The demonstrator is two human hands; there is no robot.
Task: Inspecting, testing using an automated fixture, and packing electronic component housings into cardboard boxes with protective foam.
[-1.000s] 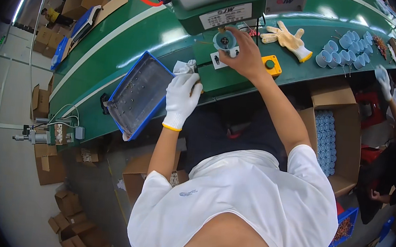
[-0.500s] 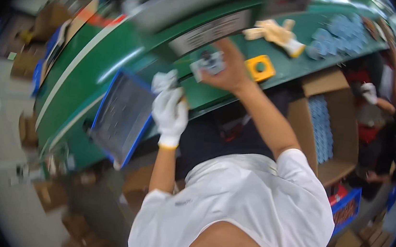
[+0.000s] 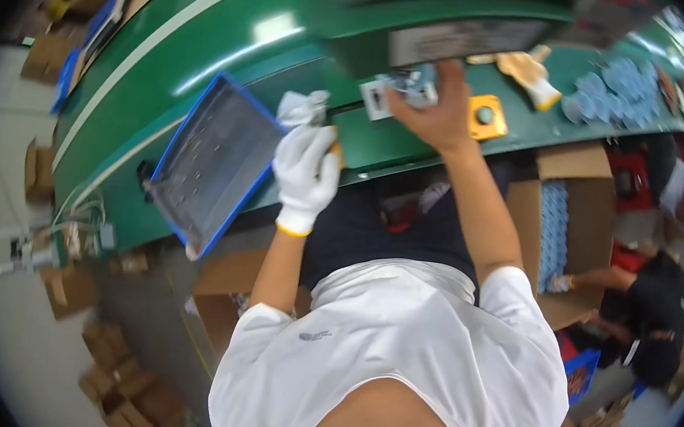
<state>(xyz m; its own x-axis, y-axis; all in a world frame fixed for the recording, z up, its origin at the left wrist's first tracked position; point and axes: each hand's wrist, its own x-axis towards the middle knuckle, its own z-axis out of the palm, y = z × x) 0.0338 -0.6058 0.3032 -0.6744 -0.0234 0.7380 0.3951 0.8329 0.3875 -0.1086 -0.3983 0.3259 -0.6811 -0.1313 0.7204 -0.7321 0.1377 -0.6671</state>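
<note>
My right hand [image 3: 438,111], bare, is at the front of the green machine with thumb and fingers around a small pale-blue and grey part [image 3: 416,81]. The part sits beside a white block [image 3: 375,100], below the machine's labelled panel. My left hand [image 3: 306,170], in a white glove with a yellow cuff, is at the bench edge with its fingers apart. Just beyond its fingertips lies a crumpled white cloth-like thing [image 3: 303,108]. Partly hidden by the glove is something yellow [image 3: 337,153]. To the right of my right hand is a yellow button box [image 3: 486,117].
A blue-rimmed grey tray [image 3: 227,160] with small bits inside stands left on the green bench. Cream gloves [image 3: 530,76] and pale-blue parts [image 3: 617,91] lie at the right. An open carton [image 3: 592,198] holds stacked blue parts. A co-worker's gloved hand [image 3: 560,283] reaches into it.
The view has shifted, and the machine now reaches further into the picture. My right hand stays around the part at the machine. The co-worker at right has bent down to the carton.
</note>
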